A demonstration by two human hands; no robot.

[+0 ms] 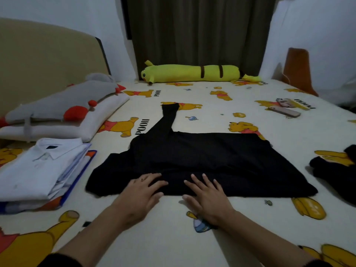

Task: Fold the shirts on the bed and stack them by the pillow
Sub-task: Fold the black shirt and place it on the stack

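Head view: black shirt (200, 162) spread mid-bed, one sleeve stretched toward the far side. Left hand (143, 191) and right hand (207, 195) flat on the near hem, fingers (194, 179) straight and slightly apart, clamped on nothing. Best smoothed outward before bringing that sleeve in. Folded stack (38, 170) beside pillow (63, 120) on a cartoon-print bed (173, 237); yellow plush (190, 73) against dark curtain (198, 31).

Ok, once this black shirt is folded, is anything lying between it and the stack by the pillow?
Nothing visible. Both hands, left hand and right hand, lie flat on the black shirt. Only bare bedsheet separates it from the stack of folded shirts beside the pillow.
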